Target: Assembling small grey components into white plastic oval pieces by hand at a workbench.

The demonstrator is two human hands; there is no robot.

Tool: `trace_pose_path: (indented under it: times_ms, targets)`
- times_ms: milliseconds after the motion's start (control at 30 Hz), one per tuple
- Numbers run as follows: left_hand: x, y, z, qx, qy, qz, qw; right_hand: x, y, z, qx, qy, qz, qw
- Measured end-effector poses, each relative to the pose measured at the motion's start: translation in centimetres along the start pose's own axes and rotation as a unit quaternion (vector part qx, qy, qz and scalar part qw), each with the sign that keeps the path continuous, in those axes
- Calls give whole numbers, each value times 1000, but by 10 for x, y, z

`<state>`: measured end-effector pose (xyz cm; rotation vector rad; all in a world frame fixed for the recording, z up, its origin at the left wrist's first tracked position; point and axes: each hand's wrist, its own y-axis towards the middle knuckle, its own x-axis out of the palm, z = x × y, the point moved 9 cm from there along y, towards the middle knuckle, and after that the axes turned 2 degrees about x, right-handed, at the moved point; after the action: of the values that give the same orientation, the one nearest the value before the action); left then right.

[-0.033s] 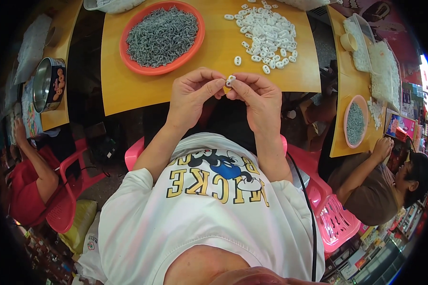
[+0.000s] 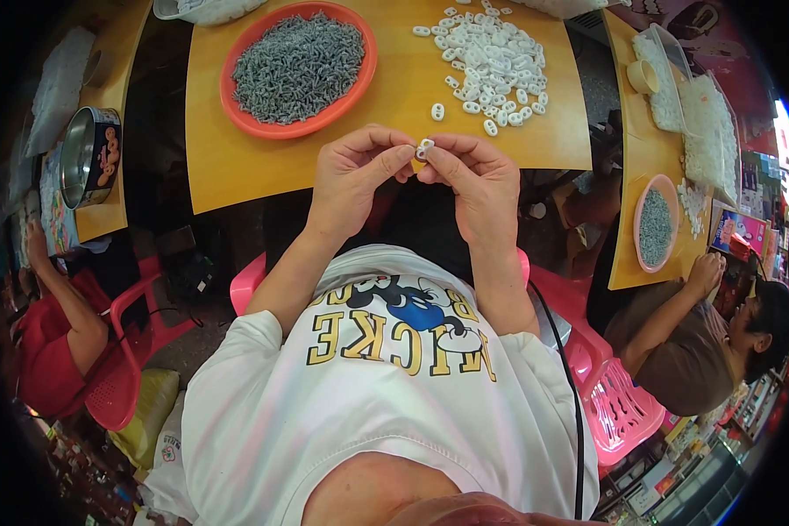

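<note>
In front of my chest, over the table's near edge, my two hands meet fingertip to fingertip. My right hand [image 2: 479, 180] is closed, pinching a small white oval piece with two holes [image 2: 425, 147] between thumb and forefinger. My left hand [image 2: 357, 171] is closed too, its thumb and forefinger pressed together at the left edge of that piece. Whatever lies between those left fingertips is hidden. Beyond my left hand stands an orange-red basin [image 2: 370, 88] full of small grey screw-like parts [image 2: 298, 68]. Beyond my right hand lies a loose heap of matching white two-hole pieces [image 2: 493, 66].
The yellow table [image 2: 394, 61] ends just under my hands. Clear trays [image 2: 206, 9] stand at its far edge. Another person [image 2: 70, 324] sits at left by a round tin [image 2: 89, 158]. At right, a person [image 2: 675, 342] sits by a table with a pink basin [image 2: 656, 223]. A black cable [image 2: 570, 377] hangs beside me.
</note>
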<state>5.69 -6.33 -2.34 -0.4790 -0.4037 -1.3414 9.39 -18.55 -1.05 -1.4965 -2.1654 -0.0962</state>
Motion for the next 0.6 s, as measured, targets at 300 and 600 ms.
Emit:
trace_pose_path:
  times_ms: [300,600]
  targets:
    - [0,0,-10,-21,-56,-5,998,-2,-2,-4,-11,-41,17,999]
    - [-1,0,-12,-22,-50,-10,998,-1,-3,-6,-23,-61,26,998]
